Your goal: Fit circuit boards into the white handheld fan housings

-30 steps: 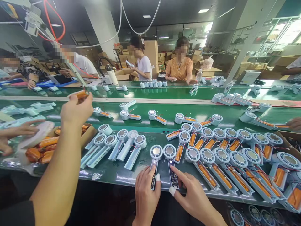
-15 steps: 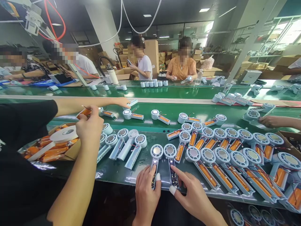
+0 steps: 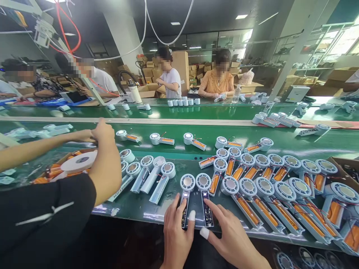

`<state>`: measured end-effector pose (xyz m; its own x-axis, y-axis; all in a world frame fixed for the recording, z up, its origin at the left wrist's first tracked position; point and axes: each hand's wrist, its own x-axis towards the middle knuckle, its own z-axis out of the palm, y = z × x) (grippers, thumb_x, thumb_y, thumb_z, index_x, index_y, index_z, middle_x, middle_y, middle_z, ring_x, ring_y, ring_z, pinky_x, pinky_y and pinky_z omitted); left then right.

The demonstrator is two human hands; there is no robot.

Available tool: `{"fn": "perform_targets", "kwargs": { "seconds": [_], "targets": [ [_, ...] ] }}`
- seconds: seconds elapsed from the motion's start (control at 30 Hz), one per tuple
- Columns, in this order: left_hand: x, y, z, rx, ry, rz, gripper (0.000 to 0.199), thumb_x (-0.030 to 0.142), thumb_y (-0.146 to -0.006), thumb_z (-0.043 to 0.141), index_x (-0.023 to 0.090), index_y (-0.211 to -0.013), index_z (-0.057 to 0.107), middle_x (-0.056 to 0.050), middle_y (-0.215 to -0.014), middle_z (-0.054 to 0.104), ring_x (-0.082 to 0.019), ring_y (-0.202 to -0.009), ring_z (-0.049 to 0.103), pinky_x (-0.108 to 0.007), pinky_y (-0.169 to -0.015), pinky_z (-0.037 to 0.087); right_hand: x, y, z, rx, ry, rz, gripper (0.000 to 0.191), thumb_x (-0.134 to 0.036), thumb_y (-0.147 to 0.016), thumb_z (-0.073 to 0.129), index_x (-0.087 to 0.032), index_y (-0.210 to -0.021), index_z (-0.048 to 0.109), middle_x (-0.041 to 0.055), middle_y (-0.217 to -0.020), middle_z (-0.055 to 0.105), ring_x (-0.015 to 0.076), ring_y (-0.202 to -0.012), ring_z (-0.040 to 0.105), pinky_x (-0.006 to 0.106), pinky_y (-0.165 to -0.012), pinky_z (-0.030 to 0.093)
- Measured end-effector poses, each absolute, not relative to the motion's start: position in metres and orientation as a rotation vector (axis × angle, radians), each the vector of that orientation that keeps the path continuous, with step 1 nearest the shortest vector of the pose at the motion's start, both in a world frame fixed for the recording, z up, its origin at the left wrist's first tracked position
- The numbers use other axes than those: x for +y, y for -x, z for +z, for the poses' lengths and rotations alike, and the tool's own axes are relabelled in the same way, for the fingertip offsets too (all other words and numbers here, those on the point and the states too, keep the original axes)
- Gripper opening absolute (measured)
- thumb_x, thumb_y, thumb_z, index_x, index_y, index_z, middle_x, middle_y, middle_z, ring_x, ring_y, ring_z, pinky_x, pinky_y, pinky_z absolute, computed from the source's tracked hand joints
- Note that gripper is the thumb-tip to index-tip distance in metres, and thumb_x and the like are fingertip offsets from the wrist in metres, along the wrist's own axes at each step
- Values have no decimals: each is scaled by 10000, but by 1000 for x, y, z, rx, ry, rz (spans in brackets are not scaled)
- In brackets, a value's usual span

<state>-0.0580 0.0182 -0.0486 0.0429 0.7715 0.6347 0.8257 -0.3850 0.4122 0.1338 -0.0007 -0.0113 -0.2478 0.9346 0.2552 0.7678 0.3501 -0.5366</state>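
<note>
Two light-blue handheld fans lie side by side at the table's front edge, handles toward me. On the left fan [image 3: 187,182], the index finger of my left hand [image 3: 177,235] touches the dark circuit board in the handle. My right hand [image 3: 234,233] points its index finger onto the board of the right fan [image 3: 203,181]. Both boards show a small bright spot near the head. White caps cover my thumbs, which are held away from the index fingers. Neither hand is wrapped round a fan; the fingers of both are stretched out.
Several fans with orange batteries [image 3: 263,185] crowd the right side. Closed-handle fans [image 3: 167,170] lie at left, near a box with a white tape roll [image 3: 80,161]. A co-worker's arm [image 3: 105,164] reaches in there. More fans sit on the green conveyor [image 3: 140,149].
The co-worker at left has drawn both hands together above the box. The hand at the far right has left the view. My own fingers stay on the two boards.
</note>
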Motion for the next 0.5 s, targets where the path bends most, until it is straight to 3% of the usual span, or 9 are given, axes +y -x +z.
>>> {"fn": "perform_targets", "kwargs": {
  "seconds": [0.07,0.13,0.23,0.33,0.4,0.5],
  "targets": [
    [14,58,-42,-1765,2283,-1374,329,311,-987,498,198,-1270,624,-154,-1327,672,-300,-1189,672,-456,-920,606,-1,-125,-13,-2112,1468,308,616,-303,-882,612,-269,-1465,417,85,-1116,685,255,-905,724,338,-714,596],
    [8,58,-37,-1842,2339,-1503,364,339,-1022,420,217,-1306,611,-127,-1313,692,-270,-1189,678,-424,-933,608,1,-111,-17,-2124,1507,150,562,-307,-888,591,-249,-1427,444,119,-1140,674,268,-858,737,350,-672,599],
    [0,58,-34,-2073,2330,-1705,472,412,-1053,276,230,-1356,589,-110,-1303,708,-256,-1181,687,-420,-951,600,8,-83,-22,-2107,1688,-137,486,-327,-833,627,-173,-1288,554,194,-1047,669,296,-686,717,386,-560,570],
    [-1,61,-35,-2397,2174,-1962,586,496,-1047,178,224,-1341,606,-114,-1223,750,-279,-1196,677,-477,-1000,560,16,-59,-22,-2118,1849,-282,334,-340,-766,699,-168,-1047,644,198,-902,655,309,-618,682,390,-510,527],
    [4,65,-36,-2540,1971,-2221,640,547,-1030,165,206,-1255,657,-125,-1153,775,-296,-1173,686,-497,-1009,543,22,-51,-20,-2127,1879,-242,245,-322,-752,713,-187,-945,649,191,-890,646,315,-642,679,366,-498,503],
    [17,72,-37,-2552,1521,-2586,641,612,-983,243,174,-1006,711,-146,-1037,792,-300,-961,758,-470,-889,596,27,-59,-13,-2146,1861,14,166,-266,-758,672,-193,-906,657,200,-966,648,327,-714,689,340,-502,478]
  ]
}}
